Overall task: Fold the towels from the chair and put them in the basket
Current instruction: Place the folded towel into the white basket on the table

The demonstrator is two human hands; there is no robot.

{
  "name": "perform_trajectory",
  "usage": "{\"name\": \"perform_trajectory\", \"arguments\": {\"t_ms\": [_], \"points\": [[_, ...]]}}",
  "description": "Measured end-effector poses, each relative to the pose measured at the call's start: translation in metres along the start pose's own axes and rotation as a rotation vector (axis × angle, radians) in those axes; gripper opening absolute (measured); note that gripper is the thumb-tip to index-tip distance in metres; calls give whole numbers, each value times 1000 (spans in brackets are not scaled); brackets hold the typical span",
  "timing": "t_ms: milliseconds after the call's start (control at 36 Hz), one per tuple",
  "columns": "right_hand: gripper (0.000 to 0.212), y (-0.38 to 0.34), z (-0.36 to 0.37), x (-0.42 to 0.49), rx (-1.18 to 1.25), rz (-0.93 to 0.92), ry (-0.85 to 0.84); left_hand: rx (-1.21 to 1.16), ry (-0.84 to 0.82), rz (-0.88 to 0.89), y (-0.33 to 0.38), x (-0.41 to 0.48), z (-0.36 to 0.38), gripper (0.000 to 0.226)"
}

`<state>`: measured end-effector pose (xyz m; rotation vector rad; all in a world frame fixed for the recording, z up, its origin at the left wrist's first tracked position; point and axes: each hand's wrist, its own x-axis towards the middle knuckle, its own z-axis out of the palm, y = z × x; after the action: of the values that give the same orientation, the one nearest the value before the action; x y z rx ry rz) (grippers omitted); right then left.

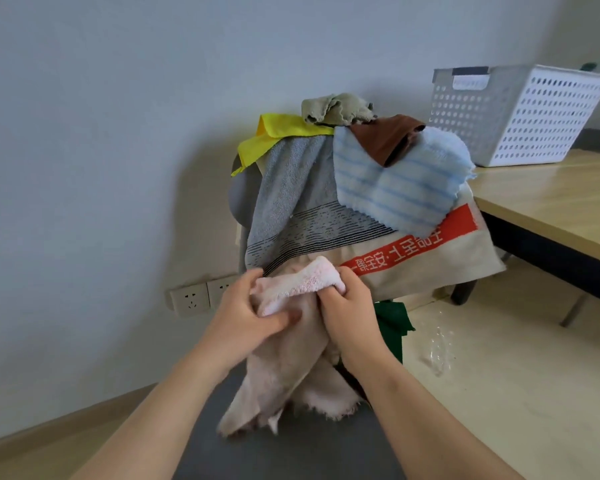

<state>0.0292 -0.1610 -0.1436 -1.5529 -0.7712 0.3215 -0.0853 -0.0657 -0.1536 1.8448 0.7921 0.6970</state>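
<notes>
A pale pink towel [284, 368], fluffy and frayed along its lower edge, hangs bunched in front of me over the grey seat of the chair [291, 452]. Its bottom corners appear to rest on that seat. My left hand [253, 313] and right hand [347, 313] grip its upper edge close together. The fingers of both are curled into the cloth, and the left thumb presses into a fold. Between my hands the top edge is rolled over, showing a brighter pink side.

I judge this to be the very start of a fold: the towel is in hand but not yet spread. The next move calls for finding two corners along one edge, drawing my hands apart to open the cloth flat, then doubling it. It looks soft and limp, so it should sag wherever it is not held.

Behind it, the chair back is heaped with more towels. These are a grey towel [291, 188], a blue striped towel [402, 188] and a beige towel [447, 254] with a red printed band. A yellow cloth [274, 133], an olive cloth [336, 107] and a brown cloth [385, 136] lie on top. A green cloth [394, 323] hangs lower, just beyond my right hand.

The white perforated basket [520, 116] stands on a wooden table [551, 202] to the right, well apart from the chair.
</notes>
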Motion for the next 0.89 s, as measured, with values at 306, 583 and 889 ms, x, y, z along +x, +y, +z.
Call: {"name": "perform_trajectory", "arguments": {"t_ms": [306,583,889], "points": [[20,-39,-32,5,564,267,-223,-671,-215,40,53,-13,-35,19],[37,49,-34,-14,-66,493,-123,733,11,-6,-33,4,-2,41],[26,109,-21,-26,-129,443,11,887,-292,-119,-104,-35,35,31]]}}
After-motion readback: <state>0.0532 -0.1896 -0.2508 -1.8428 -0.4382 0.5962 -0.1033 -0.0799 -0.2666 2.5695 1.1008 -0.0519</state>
